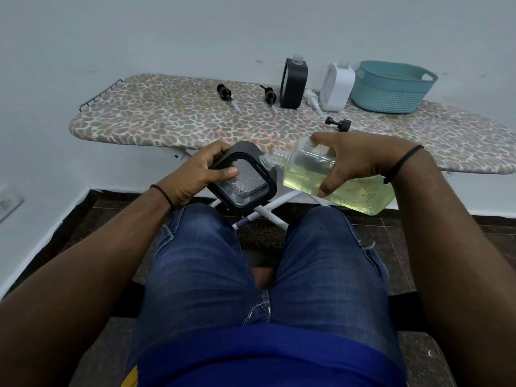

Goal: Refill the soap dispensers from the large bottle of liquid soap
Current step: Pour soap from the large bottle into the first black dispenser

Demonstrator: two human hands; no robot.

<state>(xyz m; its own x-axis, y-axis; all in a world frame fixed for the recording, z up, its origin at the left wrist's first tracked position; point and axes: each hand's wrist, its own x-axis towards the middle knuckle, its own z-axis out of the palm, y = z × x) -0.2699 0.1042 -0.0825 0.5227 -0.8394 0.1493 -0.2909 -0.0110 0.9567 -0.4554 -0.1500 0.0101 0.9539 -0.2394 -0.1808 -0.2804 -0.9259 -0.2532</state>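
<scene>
A black dispenser (242,174), gripped by the left hand (195,174), met the tilted soap bottle (329,177) held in the right hand (360,160), mouth to mouth above the lap. Pouring seemed underway; more tilt looked needed. Farther off, two open dispensers (293,79), loose pumps (226,93) and a basket (391,88) sat on the ironing board (167,118).

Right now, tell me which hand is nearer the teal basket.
Right. The right hand, gripping the large soap bottle, is below the teal basket at the board's near edge. The left hand, holding the black dispenser, is further left.
</scene>
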